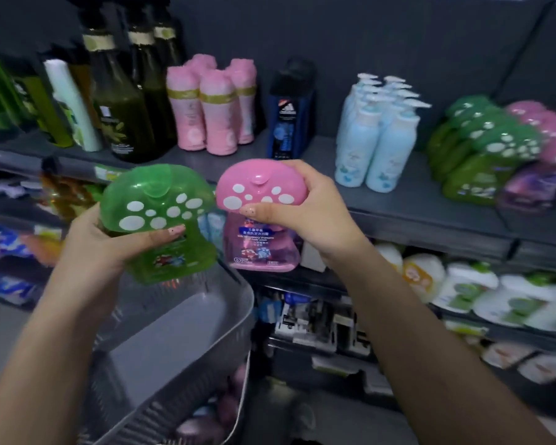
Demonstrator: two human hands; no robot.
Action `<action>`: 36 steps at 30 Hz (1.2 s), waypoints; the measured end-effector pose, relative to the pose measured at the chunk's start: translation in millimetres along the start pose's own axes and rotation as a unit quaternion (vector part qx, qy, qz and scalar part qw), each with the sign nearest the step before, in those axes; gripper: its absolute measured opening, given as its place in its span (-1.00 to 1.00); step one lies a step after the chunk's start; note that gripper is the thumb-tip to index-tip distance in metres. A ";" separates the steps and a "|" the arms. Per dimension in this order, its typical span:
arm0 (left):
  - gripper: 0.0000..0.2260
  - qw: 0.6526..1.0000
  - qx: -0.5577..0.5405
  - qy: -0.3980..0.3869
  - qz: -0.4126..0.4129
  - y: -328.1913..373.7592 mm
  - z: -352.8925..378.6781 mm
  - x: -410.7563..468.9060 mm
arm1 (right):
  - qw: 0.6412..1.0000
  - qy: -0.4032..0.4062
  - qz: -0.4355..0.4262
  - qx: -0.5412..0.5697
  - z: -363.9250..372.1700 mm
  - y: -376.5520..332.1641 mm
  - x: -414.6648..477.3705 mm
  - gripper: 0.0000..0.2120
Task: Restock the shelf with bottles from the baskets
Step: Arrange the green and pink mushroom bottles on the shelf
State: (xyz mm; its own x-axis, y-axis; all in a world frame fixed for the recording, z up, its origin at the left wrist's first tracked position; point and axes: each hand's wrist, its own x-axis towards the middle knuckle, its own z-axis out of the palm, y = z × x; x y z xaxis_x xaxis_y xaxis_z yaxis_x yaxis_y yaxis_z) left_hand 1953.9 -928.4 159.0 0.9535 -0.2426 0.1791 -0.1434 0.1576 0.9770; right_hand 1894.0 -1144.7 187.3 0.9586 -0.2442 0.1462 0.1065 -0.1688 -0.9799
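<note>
Green bottle (161,220), pink bottle (260,216): white-spotted mushroom caps.

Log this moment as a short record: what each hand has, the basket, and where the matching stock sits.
left hand: grips green bottle around its neck
right hand: grips pink bottle by its spotted cap
basket: grey, below the green bottle
shelf: green stock and pink stock at far right
neighbours: blue pump bottles left of the green stock
placed yet: no, both bottles in hand
</note>
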 end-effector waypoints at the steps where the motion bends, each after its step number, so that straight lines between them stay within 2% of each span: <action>1: -0.71 1.000 -0.004 -0.009 0.000 -0.6 10.3 1.1 | 1.000 0.013 -0.002 -0.006 -9.6 -1.9 -4.6 -0.52; 8: -0.69 0.996 -0.023 -0.087 0.005 14.5 101.0 6.3 | 0.995 0.096 -0.008 0.002 -95.0 -11.8 -35.5 -0.53; 12: -0.39 0.990 -0.013 -0.135 0.028 20.1 172.7 6.1 | 0.990 0.137 -0.022 0.016 -162.2 -12.1 -55.5 -0.55; 19: -0.42 0.976 -0.022 -0.215 0.000 2.6 312.7 10.9 | 0.976 0.214 -0.013 -0.026 -296.8 -4.9 -72.7 -0.52; 23: -0.47 0.979 -0.018 -0.205 0.008 -12.5 383.4 22.1 | 0.971 0.237 -0.009 -0.021 -359.8 6.5 -67.6 -0.42; 27: -0.49 0.978 -0.023 -0.205 0.003 -32.5 427.9 34.6 | 0.973 0.229 -0.017 -0.014 -402.1 20.3 -57.3 -0.43; 31: -0.40 0.979 -0.040 -0.201 -0.015 -54.2 450.5 45.6 | 0.976 0.216 -0.007 -0.007 -425.1 39.6 -48.3 -0.37; 36: -0.40 0.978 -0.049 -0.201 -0.019 -68.7 463.0 52.7 | 0.976 0.215 -0.001 0.023 -438.2 63.4 -40.5 -0.37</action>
State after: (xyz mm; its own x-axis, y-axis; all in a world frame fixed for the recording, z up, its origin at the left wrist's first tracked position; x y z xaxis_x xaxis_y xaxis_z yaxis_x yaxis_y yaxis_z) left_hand 1891.2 -1395.2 154.8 0.7733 -0.6041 0.1926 -0.0648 0.2269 0.9718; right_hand 1746.2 -1564.0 178.8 0.7602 -0.6234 0.1827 0.1306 -0.1288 -0.9830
